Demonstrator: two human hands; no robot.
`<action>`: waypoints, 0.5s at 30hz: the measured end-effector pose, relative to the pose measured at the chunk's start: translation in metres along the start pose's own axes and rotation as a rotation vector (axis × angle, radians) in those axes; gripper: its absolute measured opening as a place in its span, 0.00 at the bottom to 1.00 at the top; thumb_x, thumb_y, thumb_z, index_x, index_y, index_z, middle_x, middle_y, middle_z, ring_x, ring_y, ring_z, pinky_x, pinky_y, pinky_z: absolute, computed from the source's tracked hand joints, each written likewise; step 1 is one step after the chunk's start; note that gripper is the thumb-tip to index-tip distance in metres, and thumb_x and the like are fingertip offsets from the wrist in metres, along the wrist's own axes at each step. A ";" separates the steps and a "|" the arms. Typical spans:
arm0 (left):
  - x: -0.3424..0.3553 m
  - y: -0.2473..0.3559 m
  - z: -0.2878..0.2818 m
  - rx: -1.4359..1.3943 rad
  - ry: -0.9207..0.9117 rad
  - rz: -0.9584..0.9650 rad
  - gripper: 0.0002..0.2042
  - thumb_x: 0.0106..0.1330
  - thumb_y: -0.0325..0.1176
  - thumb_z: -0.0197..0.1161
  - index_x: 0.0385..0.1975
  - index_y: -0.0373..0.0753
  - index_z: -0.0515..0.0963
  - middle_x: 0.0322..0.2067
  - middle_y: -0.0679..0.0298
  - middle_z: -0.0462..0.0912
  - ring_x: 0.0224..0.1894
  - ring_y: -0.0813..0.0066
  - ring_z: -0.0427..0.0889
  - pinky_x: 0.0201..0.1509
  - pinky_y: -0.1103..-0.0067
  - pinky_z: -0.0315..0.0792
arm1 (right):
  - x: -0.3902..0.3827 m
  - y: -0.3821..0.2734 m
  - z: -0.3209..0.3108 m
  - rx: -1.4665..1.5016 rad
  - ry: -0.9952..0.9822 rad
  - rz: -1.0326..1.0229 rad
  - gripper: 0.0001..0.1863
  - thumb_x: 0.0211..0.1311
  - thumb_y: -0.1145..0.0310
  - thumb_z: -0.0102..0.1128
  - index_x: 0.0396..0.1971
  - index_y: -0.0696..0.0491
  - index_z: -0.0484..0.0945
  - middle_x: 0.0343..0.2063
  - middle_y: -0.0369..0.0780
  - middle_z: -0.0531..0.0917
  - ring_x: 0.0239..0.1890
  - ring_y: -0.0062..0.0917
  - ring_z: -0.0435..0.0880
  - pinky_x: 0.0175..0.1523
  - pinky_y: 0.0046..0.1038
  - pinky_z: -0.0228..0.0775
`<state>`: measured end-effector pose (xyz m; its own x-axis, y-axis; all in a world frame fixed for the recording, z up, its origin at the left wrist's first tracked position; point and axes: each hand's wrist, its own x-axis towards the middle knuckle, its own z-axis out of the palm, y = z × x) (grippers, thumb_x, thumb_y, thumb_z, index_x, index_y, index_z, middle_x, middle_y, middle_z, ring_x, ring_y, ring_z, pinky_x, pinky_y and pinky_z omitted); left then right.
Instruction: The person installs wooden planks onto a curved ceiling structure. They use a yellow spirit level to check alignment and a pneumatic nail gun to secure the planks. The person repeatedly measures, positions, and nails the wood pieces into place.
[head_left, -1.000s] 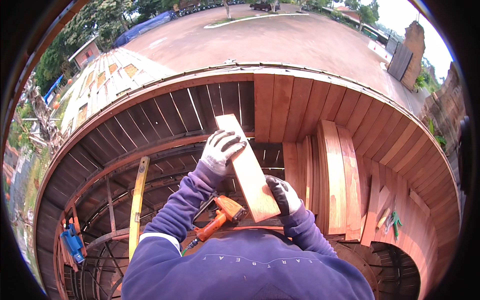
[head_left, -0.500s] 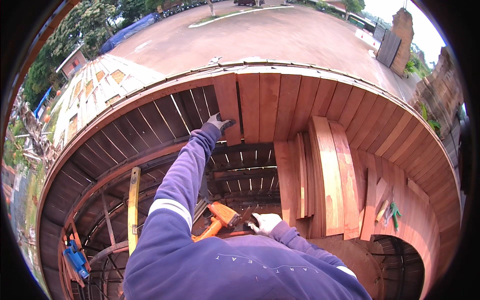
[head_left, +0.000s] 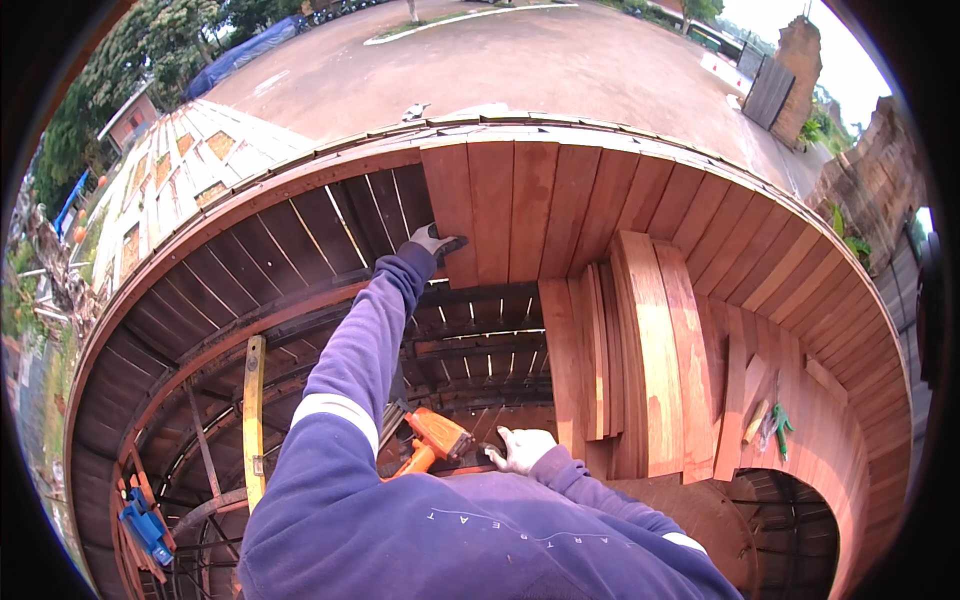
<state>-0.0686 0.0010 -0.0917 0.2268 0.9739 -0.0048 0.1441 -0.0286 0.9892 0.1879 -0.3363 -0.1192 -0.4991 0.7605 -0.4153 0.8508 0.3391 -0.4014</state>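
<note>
My left hand [head_left: 436,243], in a light glove with dark fingertips, grips the left edge of the end wooden plank [head_left: 448,200]. That reddish-brown plank lies flush beside its neighbour [head_left: 489,210] in a curved row. Lower down, close to my body, my right hand [head_left: 527,449] wears a whitish glove. Its thumb and fingers stand apart, and I see nothing held between them. Just left of it is an orange power tool [head_left: 440,435], partly hidden behind my sleeve.
Loose planks [head_left: 655,350] are stacked at the right, near green-handled pliers [head_left: 783,430]. A yellow spirit level [head_left: 255,420] leans at the left over an open metal frame [head_left: 210,440]. A blue tool [head_left: 147,525] sits at lower left. Dark slats [head_left: 290,240] show left of the planks.
The end plank has shifted right against its neighbour, closing the dark gap between them. My left hand moved along with it. My right hand's thumb and fingers now show more clearly.
</note>
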 end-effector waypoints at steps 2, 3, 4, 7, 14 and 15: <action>0.001 0.000 -0.002 0.102 -0.012 0.014 0.20 0.62 0.38 0.69 0.51 0.34 0.78 0.43 0.63 0.85 0.44 0.76 0.81 0.49 0.79 0.75 | -0.001 -0.002 -0.002 0.001 -0.018 0.010 0.36 0.63 0.40 0.49 0.58 0.56 0.72 0.39 0.48 0.85 0.42 0.40 0.85 0.49 0.37 0.76; 0.002 -0.001 -0.003 0.151 -0.018 0.020 0.21 0.62 0.39 0.69 0.51 0.34 0.77 0.44 0.63 0.85 0.45 0.76 0.81 0.49 0.79 0.75 | -0.002 -0.003 -0.005 0.003 -0.030 0.018 0.36 0.63 0.40 0.49 0.58 0.57 0.72 0.40 0.48 0.85 0.43 0.40 0.84 0.49 0.36 0.76; 0.005 -0.001 -0.002 0.195 -0.021 0.014 0.23 0.62 0.40 0.70 0.52 0.34 0.76 0.45 0.61 0.84 0.47 0.75 0.81 0.51 0.78 0.74 | -0.002 -0.004 -0.007 0.004 -0.043 0.026 0.36 0.63 0.40 0.48 0.58 0.57 0.72 0.40 0.48 0.85 0.43 0.40 0.84 0.50 0.36 0.76; 0.007 -0.011 0.003 0.281 0.004 0.021 0.29 0.59 0.44 0.71 0.56 0.34 0.73 0.50 0.57 0.82 0.52 0.68 0.80 0.57 0.76 0.73 | -0.002 -0.007 -0.008 0.002 -0.041 0.045 0.37 0.64 0.40 0.48 0.58 0.58 0.71 0.42 0.49 0.84 0.45 0.40 0.84 0.52 0.36 0.75; -0.038 0.001 0.007 0.603 0.239 -0.082 0.29 0.57 0.44 0.70 0.57 0.38 0.72 0.53 0.52 0.80 0.57 0.55 0.77 0.61 0.71 0.71 | -0.003 -0.002 -0.002 -0.039 -0.014 0.050 0.37 0.67 0.40 0.42 0.61 0.59 0.69 0.44 0.48 0.84 0.47 0.37 0.83 0.53 0.35 0.74; -0.055 -0.013 -0.015 0.534 0.258 -0.084 0.28 0.58 0.43 0.70 0.56 0.39 0.73 0.52 0.53 0.81 0.56 0.56 0.78 0.60 0.72 0.71 | -0.001 -0.006 -0.003 -0.048 -0.018 0.023 0.37 0.67 0.40 0.41 0.61 0.59 0.68 0.44 0.48 0.84 0.47 0.37 0.83 0.53 0.35 0.74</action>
<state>-0.0978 -0.0484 -0.1023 -0.0381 0.9990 0.0219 0.6305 0.0070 0.7762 0.1838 -0.3375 -0.1142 -0.4818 0.7586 -0.4387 0.8688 0.3480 -0.3523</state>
